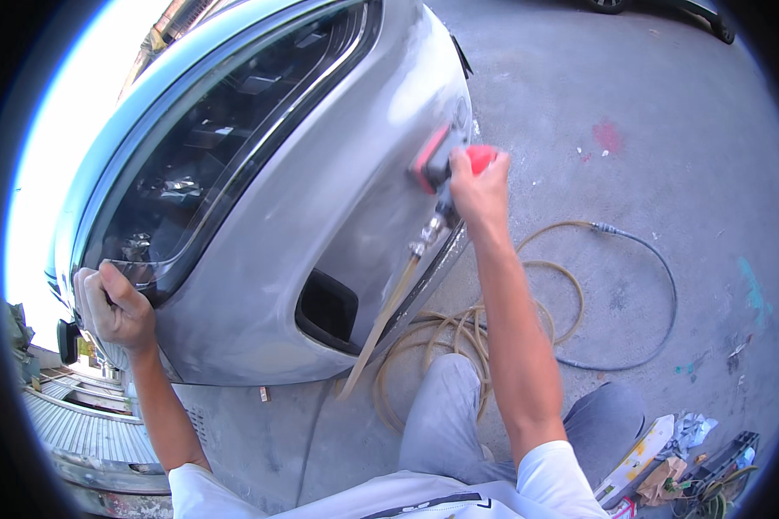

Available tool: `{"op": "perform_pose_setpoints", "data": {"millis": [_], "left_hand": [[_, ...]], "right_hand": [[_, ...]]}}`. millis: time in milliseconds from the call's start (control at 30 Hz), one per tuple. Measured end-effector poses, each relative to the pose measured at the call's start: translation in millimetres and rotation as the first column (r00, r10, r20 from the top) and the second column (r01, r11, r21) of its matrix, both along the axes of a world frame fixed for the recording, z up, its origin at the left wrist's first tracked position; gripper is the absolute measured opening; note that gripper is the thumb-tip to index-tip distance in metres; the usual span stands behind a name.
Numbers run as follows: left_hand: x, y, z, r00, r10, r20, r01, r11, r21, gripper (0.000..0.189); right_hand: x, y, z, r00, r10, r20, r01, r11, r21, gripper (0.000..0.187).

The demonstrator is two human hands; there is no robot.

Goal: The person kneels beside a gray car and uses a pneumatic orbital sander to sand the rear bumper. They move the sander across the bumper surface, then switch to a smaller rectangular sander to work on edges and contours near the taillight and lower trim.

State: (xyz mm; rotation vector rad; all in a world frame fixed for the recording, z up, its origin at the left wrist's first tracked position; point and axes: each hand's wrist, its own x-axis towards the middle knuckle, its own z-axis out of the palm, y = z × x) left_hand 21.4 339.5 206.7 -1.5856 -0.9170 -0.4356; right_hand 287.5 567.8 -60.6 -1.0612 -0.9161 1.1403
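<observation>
My right hand (482, 188) grips an air sander (438, 165) with a red top and a red-edged pad. The pad lies against the grey, dull-sanded rear panel (285, 220) of a car. A metal coupling (426, 235) joins the sander to a tan air hose (380, 324) hanging below it. Over at the left, my left hand (115, 308) rests with curled fingers on the car body beside the lower corner of the rear window (188, 149). Nothing shows in that hand. A dark recess (328, 308) opens in the lower panel.
Tan hose (441, 324) lies coiled on the concrete floor (623, 175) by my knees, joined to a dark blue length (675, 292). Crumpled paper (662, 480) and a stained board (636, 454) lie lower right. A black side mirror (68, 340) juts out at left. Another vehicle's wheel (607, 5) stands at top.
</observation>
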Motion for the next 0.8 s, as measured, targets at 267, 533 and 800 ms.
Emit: {"op": "perform_pose_setpoints", "data": {"millis": [267,533,800], "left_hand": [[-1.9,-1.1,-1.2,0.998,0.009,0.067,-0.008,1.0,-0.013,0.037],[0.4,2.1,0.1,1.0,-0.022,0.003,0.022,1.0,0.02,0.036],[0.6,4.4,-1.1,1.0,-0.007,0.029,0.006,0.999,0.041,0.036]], "right_hand": [[-4.0,-11.1,4.3,0.99,-0.095,-0.106,0.077,0.984,-0.164,0.055],[-62.4,-109.2,34.8,0.985,-0.155,-0.072,0.154,0.988,-0.024,0.051],[-89.6,-156.2,46.5,0.984,-0.135,-0.116,0.131,0.99,-0.045,0.051]]}}
